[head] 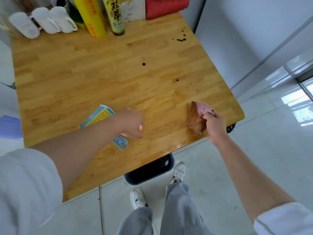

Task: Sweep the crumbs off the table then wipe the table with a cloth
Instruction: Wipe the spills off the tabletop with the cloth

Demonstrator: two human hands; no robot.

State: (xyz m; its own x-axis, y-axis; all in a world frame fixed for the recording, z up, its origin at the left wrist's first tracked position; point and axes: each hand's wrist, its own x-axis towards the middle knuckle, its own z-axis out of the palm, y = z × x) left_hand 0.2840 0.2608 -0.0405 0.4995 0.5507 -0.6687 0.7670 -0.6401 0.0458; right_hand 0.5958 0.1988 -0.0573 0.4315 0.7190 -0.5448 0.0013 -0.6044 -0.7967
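Observation:
The wooden table (84, 68) carries dark sauce spots (180, 39) at its far right and two more drops (143, 64) near the middle. A faint wet smear covers the centre. My right hand (214, 122) pinches a pink cloth (198, 116), stained brown, and holds it against the table near the right front edge. My left hand (131, 122) rests loosely curled on the table over the handle of a blue brush with yellow bristles (100, 116); I cannot tell whether it grips the handle.
White mugs (45, 21), a yellow roll box (91, 16), a sauce bottle (116, 16) and a red cloth (166, 6) line the far edge. A dark bin (150, 170) stands on the floor under the front edge, beside my shoes (179, 172).

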